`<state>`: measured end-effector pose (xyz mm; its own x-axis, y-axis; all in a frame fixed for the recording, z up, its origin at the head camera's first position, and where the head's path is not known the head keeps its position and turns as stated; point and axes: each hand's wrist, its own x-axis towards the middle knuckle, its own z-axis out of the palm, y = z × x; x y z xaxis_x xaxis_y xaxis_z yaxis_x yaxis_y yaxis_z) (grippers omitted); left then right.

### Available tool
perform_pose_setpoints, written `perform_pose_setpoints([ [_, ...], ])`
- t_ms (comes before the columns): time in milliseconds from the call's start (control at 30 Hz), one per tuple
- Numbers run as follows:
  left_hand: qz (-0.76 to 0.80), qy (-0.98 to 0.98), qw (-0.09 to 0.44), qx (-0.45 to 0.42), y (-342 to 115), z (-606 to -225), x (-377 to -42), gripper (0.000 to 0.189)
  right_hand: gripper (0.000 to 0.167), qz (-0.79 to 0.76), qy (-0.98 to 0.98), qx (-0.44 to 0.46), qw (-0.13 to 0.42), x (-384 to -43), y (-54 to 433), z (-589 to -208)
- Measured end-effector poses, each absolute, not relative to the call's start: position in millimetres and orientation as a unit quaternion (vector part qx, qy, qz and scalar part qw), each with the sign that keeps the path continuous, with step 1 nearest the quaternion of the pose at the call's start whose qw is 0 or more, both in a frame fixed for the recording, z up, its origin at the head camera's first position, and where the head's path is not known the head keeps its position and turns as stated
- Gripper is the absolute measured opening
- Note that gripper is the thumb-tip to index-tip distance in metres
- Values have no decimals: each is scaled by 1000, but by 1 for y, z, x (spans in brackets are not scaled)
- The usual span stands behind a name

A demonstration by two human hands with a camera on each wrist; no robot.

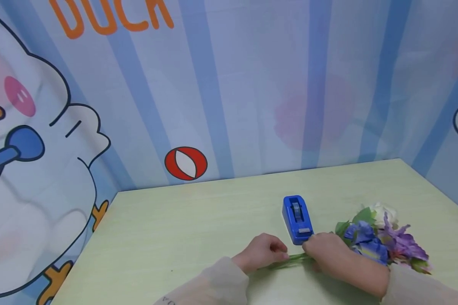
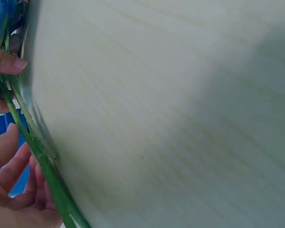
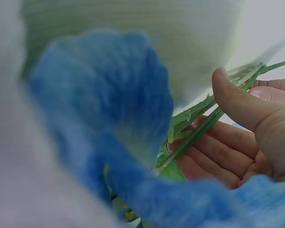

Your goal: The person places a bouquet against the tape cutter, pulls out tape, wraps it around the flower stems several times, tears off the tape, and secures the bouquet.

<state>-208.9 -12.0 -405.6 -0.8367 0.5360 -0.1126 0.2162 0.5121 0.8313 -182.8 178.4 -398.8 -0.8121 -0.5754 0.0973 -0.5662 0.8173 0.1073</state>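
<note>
A bunch of artificial flowers lies at the right of the table, with blue (image 1: 366, 243), purple (image 1: 400, 239) and white blooms (image 1: 383, 213). Its green stems (image 1: 295, 257) point left between my hands. My right hand (image 1: 326, 254) holds the stems just below the blooms, thumb on one side and fingers on the other, as the right wrist view shows. Loosely bent, the fingers of my left hand (image 1: 263, 252) touch the stems further down, and a gap shows between thumb and fingertips in the left wrist view. A blue petal (image 3: 104, 85) covers much of the right wrist view.
Just beyond my hands stands a blue tape dispenser (image 1: 297, 220), its near end close to my right hand. The pale table (image 1: 175, 228) meets a striped cloth backdrop (image 1: 248, 84) with cartoon ducks along its far edge.
</note>
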Motion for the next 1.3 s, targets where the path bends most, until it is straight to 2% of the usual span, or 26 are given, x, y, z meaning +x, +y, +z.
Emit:
perform_pose_setpoints([
  [300, 420, 870, 146, 215, -14, -400, -218, 9, 36, -13, -948, 310, 67, -184, 178, -389],
  [633, 410, 881, 119, 201, -8, -383, -233, 18, 29, 15, -959, 282, 20, -190, 176, -367],
  [933, 425, 881, 96, 187, 4, -376, -249, 34, 21, 32, -966, 254, 46, -193, 177, -349],
  [1167, 429, 864, 123, 235, 11, -377, -271, 59, 14, 93, -969, 223, 43, -199, 181, -342],
  [1300, 431, 857, 139, 246, 12, -377, -282, 67, 14, 125, -965, 221, 64, -201, 182, -341],
])
